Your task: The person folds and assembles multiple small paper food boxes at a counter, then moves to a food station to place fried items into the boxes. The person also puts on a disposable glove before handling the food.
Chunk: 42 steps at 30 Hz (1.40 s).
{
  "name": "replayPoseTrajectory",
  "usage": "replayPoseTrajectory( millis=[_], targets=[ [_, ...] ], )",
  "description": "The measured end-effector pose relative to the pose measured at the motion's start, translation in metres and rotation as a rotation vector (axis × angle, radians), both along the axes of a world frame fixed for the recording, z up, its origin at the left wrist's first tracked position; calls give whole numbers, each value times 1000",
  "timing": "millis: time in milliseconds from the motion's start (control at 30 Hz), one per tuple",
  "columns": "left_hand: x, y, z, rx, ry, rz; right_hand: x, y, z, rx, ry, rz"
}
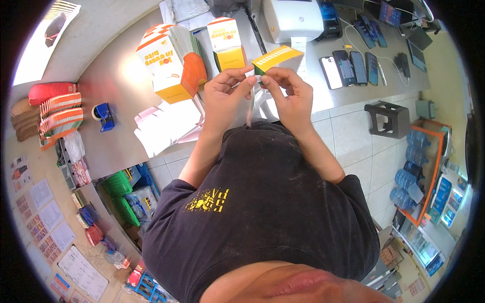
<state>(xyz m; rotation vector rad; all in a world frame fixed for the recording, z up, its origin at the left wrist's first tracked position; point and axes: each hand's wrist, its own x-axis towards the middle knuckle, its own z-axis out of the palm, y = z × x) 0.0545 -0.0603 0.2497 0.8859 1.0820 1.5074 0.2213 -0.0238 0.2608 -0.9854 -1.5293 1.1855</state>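
Observation:
Both hands are over the near edge of a steel table, holding one small yellow and green paper carton (278,57) between them. The thumb and fingers of my left hand (226,96) pinch its left side, by a white part. My right hand (292,96) grips the other side, thumb tip close to the left thumb. A yellow panel with a pale pattern tilts up beyond the fingers; most of the carton's body is hidden behind the hands. Just past my left hand stands a folded orange, white and yellow box (226,43).
A stack of orange and white cartons (169,60) stands left, with white paper pieces (169,123) before it. A blue tape dispenser (104,117) lies further left. At the back are a white label printer (293,19) and several phones (357,68). A dark stool (388,118) stands right.

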Motion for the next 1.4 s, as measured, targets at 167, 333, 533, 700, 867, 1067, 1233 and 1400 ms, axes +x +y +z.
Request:
replayPoseTrajectory(
  millis=[167, 333, 533, 700, 867, 1067, 1233, 1400],
  targets=[
    [2, -3, 2, 19, 82, 21, 1, -5, 3, 183, -117, -3],
    [2, -5, 5, 10, 85, 20, -1, -3, 0, 40, 20, -38],
    [10, -3, 7, 39, 143, 139, 0, -1, -4, 24, -79, 66],
    [15, -5, 10, 31, 91, 122, -7, -3, -8, -160, 261, 98],
    [7, -9, 8, 4, 69, 3, 1, 7, -15, -400, 298, 113],
    [-2, -10, 4, -36, 92, -4, 7, 12, -17, -386, 23, 50],
    [7, -6, 4, 22, 195, 194, 1, 5, -15, 5, -169, -5],
    [13, -10, 8, -8, 361, 236, 1, 5, -14, 2, -96, 121]
  ],
)
